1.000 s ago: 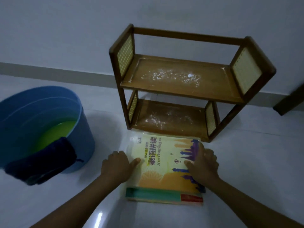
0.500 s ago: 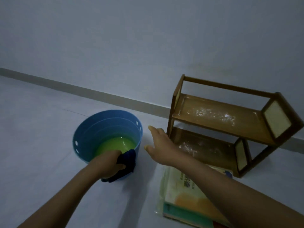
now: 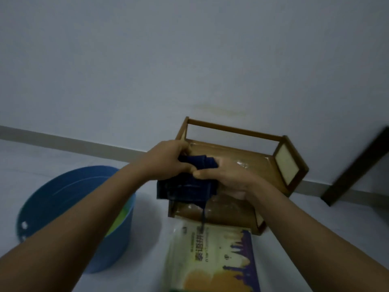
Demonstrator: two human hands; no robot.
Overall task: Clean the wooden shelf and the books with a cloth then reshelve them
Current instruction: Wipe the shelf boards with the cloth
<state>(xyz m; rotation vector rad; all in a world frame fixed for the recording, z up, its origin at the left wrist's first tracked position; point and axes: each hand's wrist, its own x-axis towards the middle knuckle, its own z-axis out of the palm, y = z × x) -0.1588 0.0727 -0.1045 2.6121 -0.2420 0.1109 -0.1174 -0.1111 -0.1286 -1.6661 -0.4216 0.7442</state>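
Note:
A small two-tier wooden shelf [image 3: 261,157] stands on the floor against the wall, with white dust on its upper board. Both my hands hold a dark blue cloth [image 3: 187,188] in the air in front of the shelf's left half. My left hand [image 3: 168,161] grips the cloth's top edge, and my right hand [image 3: 227,175] grips it from the right. A thread dangles from the cloth. A stack of books [image 3: 212,260] with a yellow and purple cover lies flat on the floor in front of the shelf.
A blue bucket [image 3: 69,209] holding yellow-green liquid stands on the white floor to the left of the books. A dark door frame edge [image 3: 355,165] leans into view at the right. A grey skirting strip runs along the wall.
My left hand lifted the cloth off the bucket's rim and carried it right to the shelf. My right hand joined it on the cloth. The view swung right and up.

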